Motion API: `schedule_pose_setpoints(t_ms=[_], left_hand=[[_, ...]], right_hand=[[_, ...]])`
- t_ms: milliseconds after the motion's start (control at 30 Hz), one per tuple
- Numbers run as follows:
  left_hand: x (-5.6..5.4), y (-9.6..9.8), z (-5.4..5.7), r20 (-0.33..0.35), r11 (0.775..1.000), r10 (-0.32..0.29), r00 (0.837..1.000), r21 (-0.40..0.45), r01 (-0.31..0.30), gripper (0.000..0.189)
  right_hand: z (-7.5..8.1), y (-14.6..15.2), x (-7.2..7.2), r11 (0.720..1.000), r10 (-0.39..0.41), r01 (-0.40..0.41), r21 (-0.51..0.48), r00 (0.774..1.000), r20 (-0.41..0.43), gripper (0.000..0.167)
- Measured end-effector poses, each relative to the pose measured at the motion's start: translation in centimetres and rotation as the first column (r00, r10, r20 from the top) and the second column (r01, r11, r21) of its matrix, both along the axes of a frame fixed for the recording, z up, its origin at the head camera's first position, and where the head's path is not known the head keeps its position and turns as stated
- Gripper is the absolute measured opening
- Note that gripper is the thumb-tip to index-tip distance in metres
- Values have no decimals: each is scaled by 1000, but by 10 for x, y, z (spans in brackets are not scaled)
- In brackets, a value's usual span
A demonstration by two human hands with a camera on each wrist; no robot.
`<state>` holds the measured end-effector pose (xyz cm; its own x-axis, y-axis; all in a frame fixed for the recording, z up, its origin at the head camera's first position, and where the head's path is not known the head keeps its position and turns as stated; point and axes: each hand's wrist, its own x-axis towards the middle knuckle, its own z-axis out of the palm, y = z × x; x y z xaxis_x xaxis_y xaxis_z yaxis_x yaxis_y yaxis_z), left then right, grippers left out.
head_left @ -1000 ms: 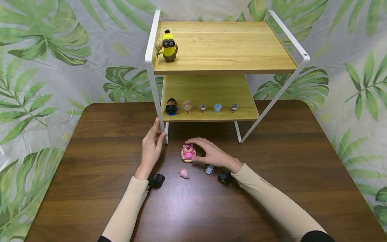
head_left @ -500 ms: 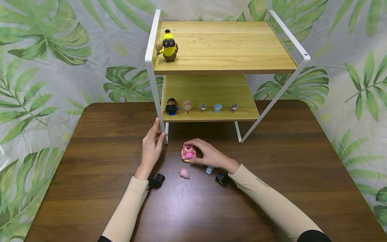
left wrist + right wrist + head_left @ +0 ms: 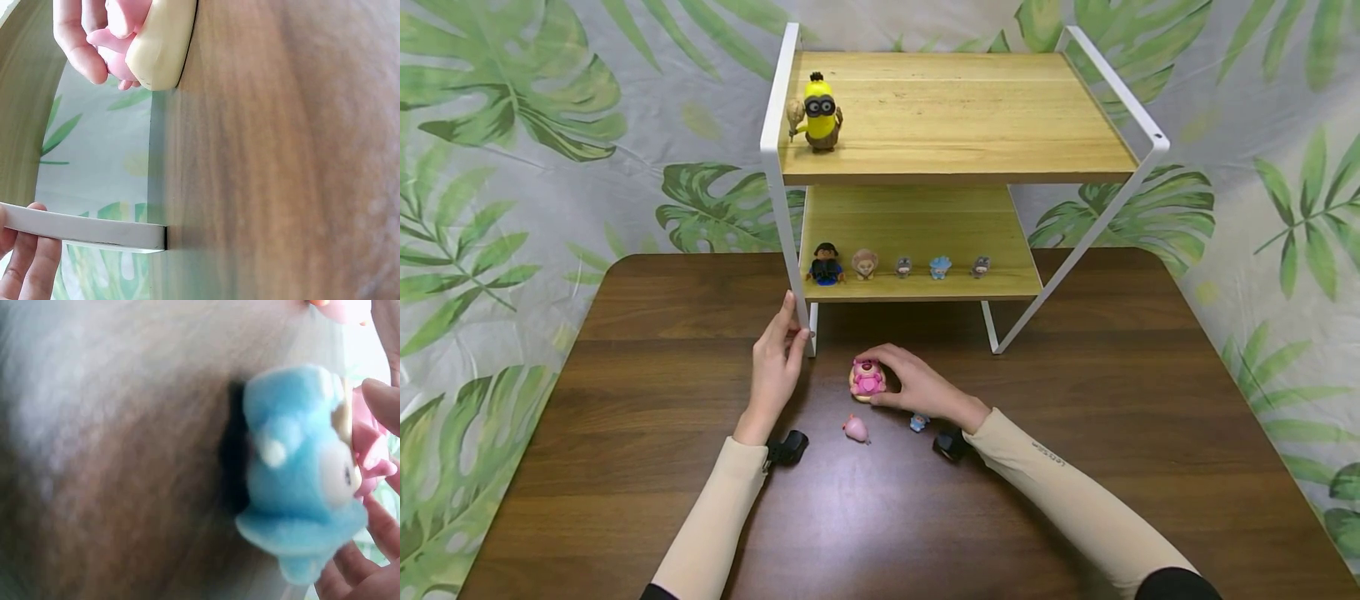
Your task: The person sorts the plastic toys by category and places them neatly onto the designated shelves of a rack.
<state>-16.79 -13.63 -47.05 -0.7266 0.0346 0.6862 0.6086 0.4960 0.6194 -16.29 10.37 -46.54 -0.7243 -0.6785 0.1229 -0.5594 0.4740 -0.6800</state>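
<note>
My right hand (image 3: 921, 385) holds a pink bear toy (image 3: 868, 380) on the brown table, thumb at its near side and fingers at its far side. In the left wrist view the bear's cream base (image 3: 159, 44) meets the table. My left hand (image 3: 775, 362) grips the shelf's white front-left leg (image 3: 87, 230), with fingers on both sides of it. A small blue figurine (image 3: 300, 456) stands beside my right wrist, partly hidden in the head view. In front of the bear lies a small pink toy (image 3: 856, 429).
A two-tier wooden shelf (image 3: 955, 117) with a white frame stands at the back. On its top board is a yellow minion figure (image 3: 822, 117). The lower board bears a dark-haired figure (image 3: 826, 265), a lion-like figure (image 3: 865, 264) and several small figurines (image 3: 940, 267).
My right hand has moved slightly left and closed its thumb and fingers in on the pink bear toy. The left hand stays on the shelf leg.
</note>
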Motion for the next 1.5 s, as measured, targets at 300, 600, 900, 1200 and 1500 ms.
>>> schedule_pose_setpoints(t_ms=[300, 600, 900, 1200, 1500], left_hand=[[0, 0, 1, 1, 1000, 2, 1000, -10, -2, 89], [0, 1, 0, 0, 1000, 6, 1000, -3, -6, 89], [0, 1, -1, 5, 1000, 12, 1000, -6, -12, 89], [0, 1, -1, 3, 1000, 8, 1000, -4, -8, 89], [-1, 1, -1, -13, 1000, 4, 1000, 4, -4, 88]], right_hand=[[-1, -4, 2, 998, -47, 48, 36, 999, -12, 58], [0, -4, 2, 997, -74, 75, 28, 997, -37, 57], [5, 1, 1, 995, -63, 60, -73, 998, -31, 54], [16, 7, 5, 992, -69, 64, -108, 997, -41, 53], [33, 11, 10, 989, -69, 60, -138, 996, -63, 54]])
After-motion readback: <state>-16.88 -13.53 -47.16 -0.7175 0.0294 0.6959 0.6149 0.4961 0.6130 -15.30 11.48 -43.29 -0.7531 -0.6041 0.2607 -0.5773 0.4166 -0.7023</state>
